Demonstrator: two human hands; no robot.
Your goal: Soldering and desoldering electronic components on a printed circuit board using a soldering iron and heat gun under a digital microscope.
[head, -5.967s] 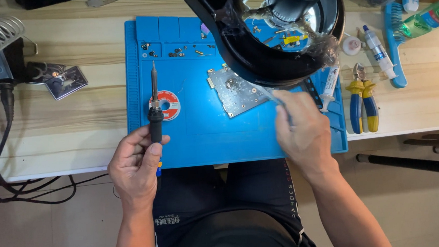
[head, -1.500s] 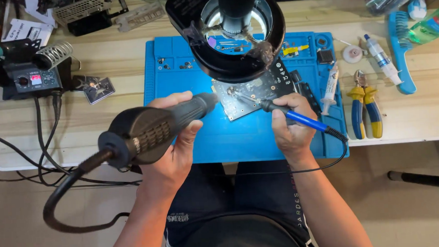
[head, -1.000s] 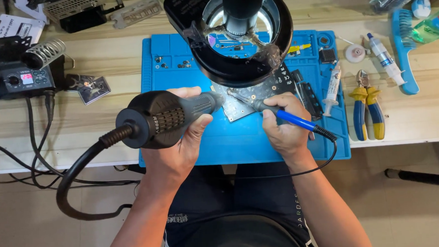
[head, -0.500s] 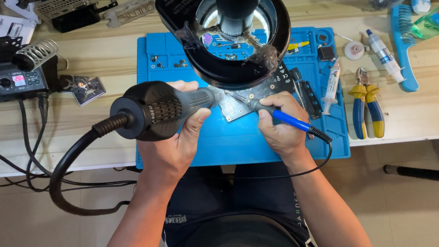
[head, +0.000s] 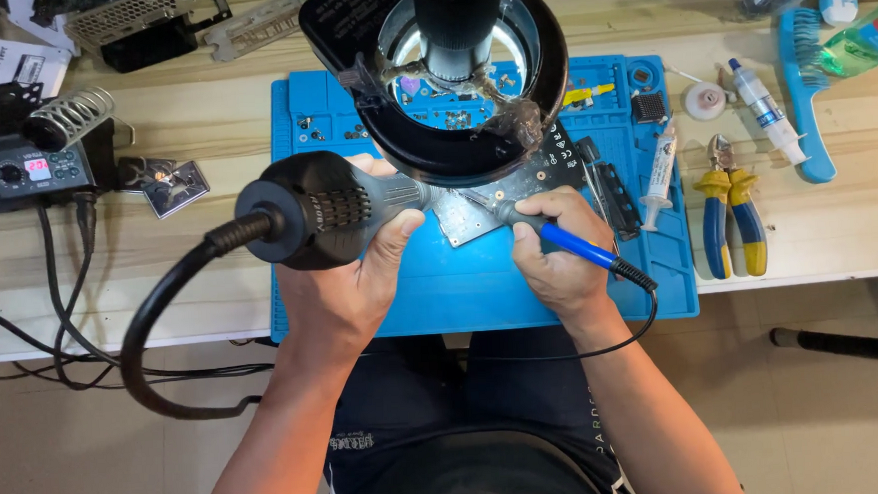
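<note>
An electronics repair bench in a workshop. Under both hands lies a blue silicone repair mat (head: 482, 295) on a wooden table (head: 828, 227). Above the hands stands a ring-lit magnifier (head: 451, 86). Left of the left hand sits a soldering station (head: 30, 173); right of the right hand lie pliers (head: 733, 212) and a syringe (head: 660, 170).

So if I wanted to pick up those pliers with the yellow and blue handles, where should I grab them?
Take the pliers by the two padded handles, coming from the table's near edge. They lie flat on the wooden table, handles pointing toward the person and the metal tip pointing away. The handles are the thick, bare end; a syringe lies just left of the tip.
</note>
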